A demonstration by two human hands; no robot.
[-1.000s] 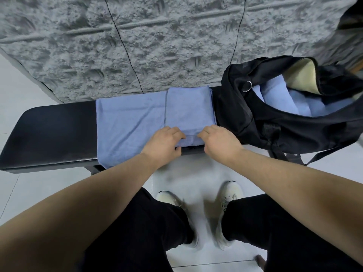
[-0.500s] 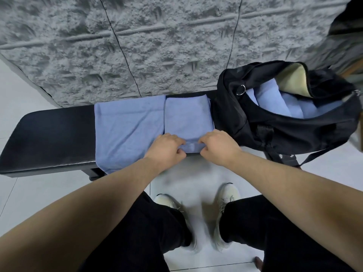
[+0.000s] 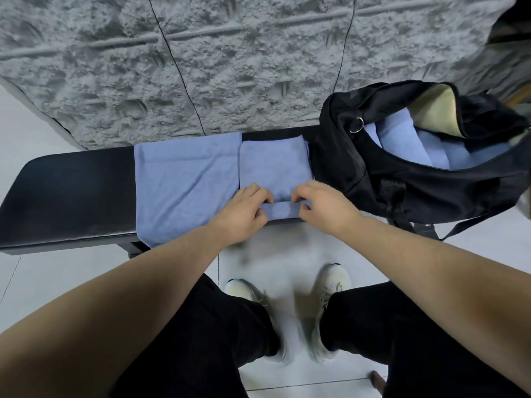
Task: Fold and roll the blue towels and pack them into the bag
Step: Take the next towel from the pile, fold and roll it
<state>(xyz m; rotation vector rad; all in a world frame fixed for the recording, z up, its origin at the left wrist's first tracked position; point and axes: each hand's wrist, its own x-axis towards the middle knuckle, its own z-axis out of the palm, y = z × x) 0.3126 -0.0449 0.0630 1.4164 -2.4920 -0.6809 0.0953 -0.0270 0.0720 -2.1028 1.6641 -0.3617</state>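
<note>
Folded blue towel lies on the bench, beside the bag. Left hand & right hand pinch its near edge, turned over, prob. the first roll. Best rolled tight w/ even pressure, ends level.

Person: bare forearms, no sleeves visible; black trousers; white lace-up trainers, soles greyed; both hands ungloved.

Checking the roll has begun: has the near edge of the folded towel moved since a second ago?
Yes. Both hands have turned the folded towel's near edge up off the bench front, away from the person.
</note>
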